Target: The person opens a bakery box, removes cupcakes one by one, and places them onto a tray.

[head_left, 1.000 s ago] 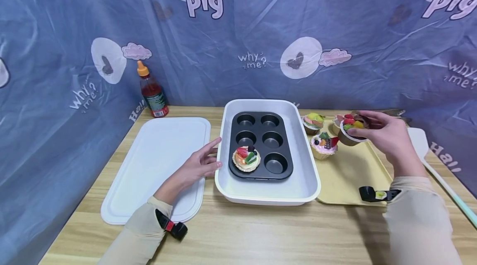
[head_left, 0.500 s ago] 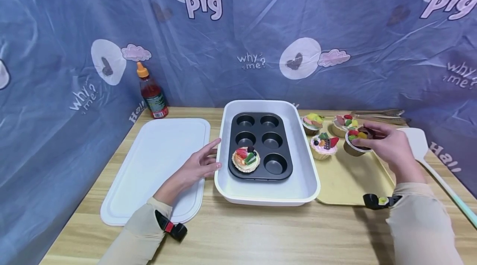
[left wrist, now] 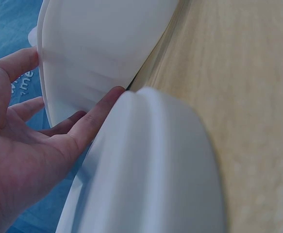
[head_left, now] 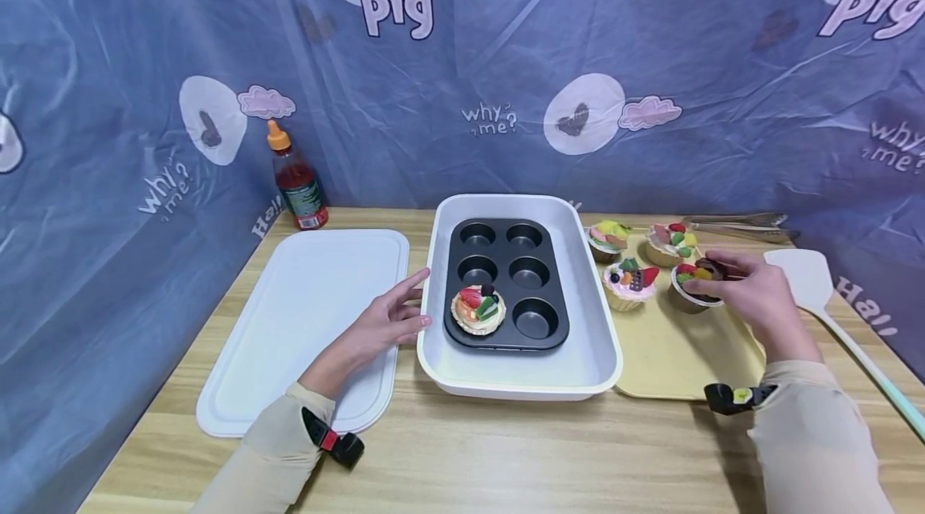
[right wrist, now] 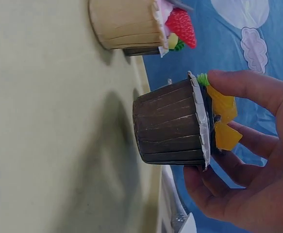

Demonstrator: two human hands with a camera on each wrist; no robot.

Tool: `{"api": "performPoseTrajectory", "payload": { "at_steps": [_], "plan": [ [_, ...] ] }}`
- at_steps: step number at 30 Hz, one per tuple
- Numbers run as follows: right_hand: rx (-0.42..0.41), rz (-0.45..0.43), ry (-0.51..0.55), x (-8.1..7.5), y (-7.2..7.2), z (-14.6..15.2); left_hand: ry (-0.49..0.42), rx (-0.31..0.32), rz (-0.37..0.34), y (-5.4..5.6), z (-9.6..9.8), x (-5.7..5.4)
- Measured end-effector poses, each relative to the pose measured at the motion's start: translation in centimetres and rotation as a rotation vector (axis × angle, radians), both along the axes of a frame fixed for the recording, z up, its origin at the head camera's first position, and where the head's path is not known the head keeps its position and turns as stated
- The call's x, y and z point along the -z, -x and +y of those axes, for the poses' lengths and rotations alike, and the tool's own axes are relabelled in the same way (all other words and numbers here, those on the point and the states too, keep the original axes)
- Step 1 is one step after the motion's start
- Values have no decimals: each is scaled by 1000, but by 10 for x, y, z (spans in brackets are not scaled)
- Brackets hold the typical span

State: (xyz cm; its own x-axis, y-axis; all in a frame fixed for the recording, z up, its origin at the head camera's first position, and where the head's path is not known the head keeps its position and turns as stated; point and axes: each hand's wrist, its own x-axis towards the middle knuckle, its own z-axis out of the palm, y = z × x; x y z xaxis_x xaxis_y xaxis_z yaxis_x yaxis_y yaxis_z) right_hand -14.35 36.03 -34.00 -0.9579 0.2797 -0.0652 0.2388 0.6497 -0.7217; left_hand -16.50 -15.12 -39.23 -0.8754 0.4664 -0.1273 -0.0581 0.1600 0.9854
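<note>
My right hand (head_left: 759, 297) pinches a brown-cased cupcake (right wrist: 173, 126) by its rim, fruit pieces on top. In the right wrist view the cupcake hangs close over the yellow tray (head_left: 672, 361), its shadow on the surface. My left hand (head_left: 383, 320) has its fingers extended at the left side of a deep white baking dish (head_left: 520, 385); in the left wrist view a fingertip (left wrist: 32, 58) is right at the dish rim. Inside the dish lies a dark muffin pan (head_left: 506, 337) with round cups, and a fruit tart (head_left: 478, 310) sits in its front left cup.
Three more cupcakes stand on the yellow tray: a yellow-topped one (head_left: 608, 239), a pink-creamed one (head_left: 627, 285) and one at the back (head_left: 668, 244). Around lie a white board (head_left: 311, 313), a sauce bottle (head_left: 299, 185), tongs (head_left: 744, 221) and a spatula (head_left: 805, 277).
My right hand has moved the brown cupcake right and down toward the yellow tray, away from the cupcake at the back. The left hand has stayed at the dish.
</note>
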Motion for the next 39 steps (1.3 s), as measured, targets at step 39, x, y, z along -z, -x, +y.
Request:
{"api": "performPoseTrajectory", "payload": {
  "at_steps": [39],
  "plan": [
    [-20,-94,17,5,2,-4,-37,-10,-11,1,0,0]
  ]
}}
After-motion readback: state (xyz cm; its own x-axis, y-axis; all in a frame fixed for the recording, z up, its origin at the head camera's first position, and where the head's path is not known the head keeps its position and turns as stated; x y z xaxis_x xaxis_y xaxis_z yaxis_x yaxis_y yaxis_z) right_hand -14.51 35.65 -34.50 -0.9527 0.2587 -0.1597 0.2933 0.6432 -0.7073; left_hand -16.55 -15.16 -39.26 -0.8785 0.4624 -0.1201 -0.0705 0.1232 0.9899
